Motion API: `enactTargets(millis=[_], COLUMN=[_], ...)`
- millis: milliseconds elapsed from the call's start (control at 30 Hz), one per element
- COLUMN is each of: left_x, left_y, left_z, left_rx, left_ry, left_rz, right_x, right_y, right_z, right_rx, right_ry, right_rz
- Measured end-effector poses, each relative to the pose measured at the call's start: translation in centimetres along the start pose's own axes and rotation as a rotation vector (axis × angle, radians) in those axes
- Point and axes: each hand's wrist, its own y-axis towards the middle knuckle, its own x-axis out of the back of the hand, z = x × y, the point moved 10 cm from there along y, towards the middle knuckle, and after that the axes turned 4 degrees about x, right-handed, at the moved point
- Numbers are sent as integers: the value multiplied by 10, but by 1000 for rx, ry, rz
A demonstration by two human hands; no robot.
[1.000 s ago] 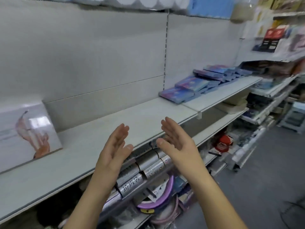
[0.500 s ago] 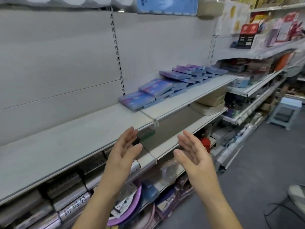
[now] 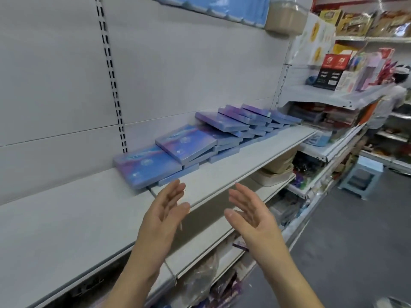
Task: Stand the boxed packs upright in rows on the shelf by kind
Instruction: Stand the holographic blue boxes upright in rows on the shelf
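Several flat blue-and-purple boxed packs [image 3: 186, 143] lie overlapping in a slanted row along the back of the grey shelf [image 3: 240, 161], from its left joint to the far right. The nearest pack [image 3: 145, 166] lies flat at the joint between two shelf boards. My left hand [image 3: 163, 213] hovers open, palm turned right, just in front of and below that pack. My right hand [image 3: 251, 215] hovers open beside it, palm turned left, in front of the shelf edge. Neither hand touches a pack.
The grey shelf board [image 3: 55, 225] stretches off to the left. A lower shelf [image 3: 222, 243] holds bagged goods and beige tubs [image 3: 278, 172]. Further right stand stocked shelves [image 3: 338, 96], a blue stool [image 3: 364, 174] on the aisle floor, and a person [image 3: 391, 101] at the far end.
The view has swung right and closer, so the blue packs now sit just beyond my hands. Both hands stay open and empty, palms facing each other.
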Motion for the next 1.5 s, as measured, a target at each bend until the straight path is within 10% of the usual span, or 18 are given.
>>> enactTargets(millis=[900,1500], left_x=[-319,-327], left_y=[256,353], left_z=[-7,-21], left_rx=[-78,-125], left_ry=[108,152], left_rz=[-118,-289], right_x=[297,334], right_y=[319,483], right_z=[-68,-107], right_rx=[80,96], right_ry=[80,6], right_rz=[49,101])
